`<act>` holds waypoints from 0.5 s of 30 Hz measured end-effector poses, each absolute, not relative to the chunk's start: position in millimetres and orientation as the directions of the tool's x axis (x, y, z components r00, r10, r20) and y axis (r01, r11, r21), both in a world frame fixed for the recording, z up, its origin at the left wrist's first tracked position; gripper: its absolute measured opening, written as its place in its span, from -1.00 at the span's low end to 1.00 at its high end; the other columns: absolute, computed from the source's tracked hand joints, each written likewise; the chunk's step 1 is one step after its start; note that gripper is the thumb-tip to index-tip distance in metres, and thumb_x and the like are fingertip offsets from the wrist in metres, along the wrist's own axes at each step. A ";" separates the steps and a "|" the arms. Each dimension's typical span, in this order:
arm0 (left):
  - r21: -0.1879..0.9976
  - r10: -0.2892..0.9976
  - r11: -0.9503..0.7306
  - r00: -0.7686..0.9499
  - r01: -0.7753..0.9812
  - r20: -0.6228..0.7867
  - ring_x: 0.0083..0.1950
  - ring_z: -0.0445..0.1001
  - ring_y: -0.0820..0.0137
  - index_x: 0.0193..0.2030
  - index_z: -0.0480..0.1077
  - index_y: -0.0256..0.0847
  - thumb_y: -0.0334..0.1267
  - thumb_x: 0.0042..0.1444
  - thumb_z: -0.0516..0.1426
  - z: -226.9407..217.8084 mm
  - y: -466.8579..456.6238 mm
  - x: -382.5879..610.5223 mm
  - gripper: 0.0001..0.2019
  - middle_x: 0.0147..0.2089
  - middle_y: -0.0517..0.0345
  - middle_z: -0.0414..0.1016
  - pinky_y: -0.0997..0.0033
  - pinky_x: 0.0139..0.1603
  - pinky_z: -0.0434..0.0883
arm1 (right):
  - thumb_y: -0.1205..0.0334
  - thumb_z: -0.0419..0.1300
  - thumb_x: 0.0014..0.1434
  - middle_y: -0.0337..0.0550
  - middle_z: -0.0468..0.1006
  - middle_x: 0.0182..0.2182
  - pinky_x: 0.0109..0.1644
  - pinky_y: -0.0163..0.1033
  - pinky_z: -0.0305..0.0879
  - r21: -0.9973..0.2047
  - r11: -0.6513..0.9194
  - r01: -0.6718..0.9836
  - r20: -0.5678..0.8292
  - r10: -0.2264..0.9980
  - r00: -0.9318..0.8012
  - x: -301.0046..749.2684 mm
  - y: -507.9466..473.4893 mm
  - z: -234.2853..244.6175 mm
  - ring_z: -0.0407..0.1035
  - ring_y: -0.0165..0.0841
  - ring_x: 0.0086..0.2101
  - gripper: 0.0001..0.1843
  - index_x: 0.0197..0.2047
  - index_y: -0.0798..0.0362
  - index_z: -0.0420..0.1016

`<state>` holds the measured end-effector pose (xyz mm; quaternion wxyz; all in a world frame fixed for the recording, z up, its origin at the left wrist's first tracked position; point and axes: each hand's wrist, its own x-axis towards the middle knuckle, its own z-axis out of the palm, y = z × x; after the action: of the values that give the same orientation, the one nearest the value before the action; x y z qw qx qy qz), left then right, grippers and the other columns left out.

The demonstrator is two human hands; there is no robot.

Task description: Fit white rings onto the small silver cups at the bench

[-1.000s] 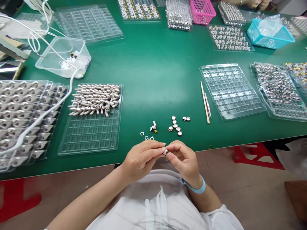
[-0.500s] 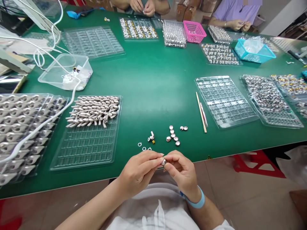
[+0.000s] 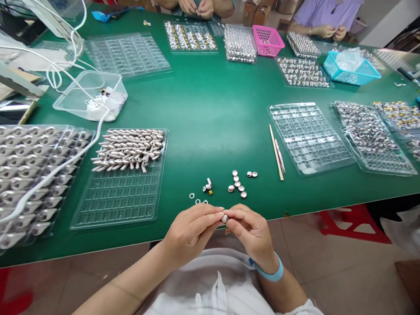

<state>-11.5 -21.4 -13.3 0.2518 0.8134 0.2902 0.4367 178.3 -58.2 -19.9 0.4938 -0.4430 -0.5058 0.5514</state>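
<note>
Between the fingertips of both hands is a small, shiny, rounded earbud shell [image 3: 225, 218], partly hidden. My left hand [image 3: 193, 229] pinches it from the left, and my right hand [image 3: 251, 232] grips it from the right with thumb and forefinger. Just past my fingers lie several round metallic caps [image 3: 236, 184] on the green table. Left of them is a white earbud part [image 3: 208, 184] with a small yellow piece [image 3: 210, 192] beside it. Several thin white rings [image 3: 192, 195] lie nearer my left hand.
On the left, a tray of metallic stems [image 3: 127, 151] stands beside stacked shell trays [image 3: 29, 175]. A clear bin [image 3: 114, 92] sits behind. To the right lie a wooden stick [image 3: 276, 152], tweezers [image 3: 280, 156], a clear tray [image 3: 310, 138] and a filled parts tray [image 3: 370, 135]. Two people work across the table.
Both hands stay together on the earbud shell, which has turned slightly in my fingers. The view has shifted a little; the things on the table keep their places.
</note>
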 end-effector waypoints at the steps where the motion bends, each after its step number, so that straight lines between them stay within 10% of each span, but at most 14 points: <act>1: 0.659 0.690 -0.707 0.452 0.255 0.566 -0.11 0.59 0.35 0.02 0.46 -0.30 -0.56 0.19 0.16 -12.5 -21.2 -11.7 -0.72 -0.10 -0.08 0.62 0.35 -0.12 0.55 | 0.30 0.24 0.26 -0.16 0.54 -0.24 -0.35 -0.36 0.52 -0.996 -0.001 -0.094 0.011 0.993 -0.120 178.5 -58.1 -19.6 0.48 -0.46 -0.40 -0.76 -0.03 -0.11 0.62; 15: 0.606 0.674 -0.728 0.498 0.321 0.546 -0.14 0.56 0.36 -0.01 0.49 -0.26 -0.53 0.23 0.09 -8.8 -21.2 -16.7 -0.74 -0.14 -0.07 0.55 0.41 -0.19 0.54 | 0.34 0.27 0.22 -0.16 0.57 -0.28 -0.34 -0.31 0.50 -0.997 0.043 -0.066 0.050 0.992 -0.118 179.8 -57.2 -22.0 0.48 -0.42 -0.38 -0.73 -0.04 -0.14 0.63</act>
<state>-16.7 -21.2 -8.8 0.2185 0.8374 0.2969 0.4036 179.8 -57.2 -22.0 0.4960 -0.4413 -0.5246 0.5329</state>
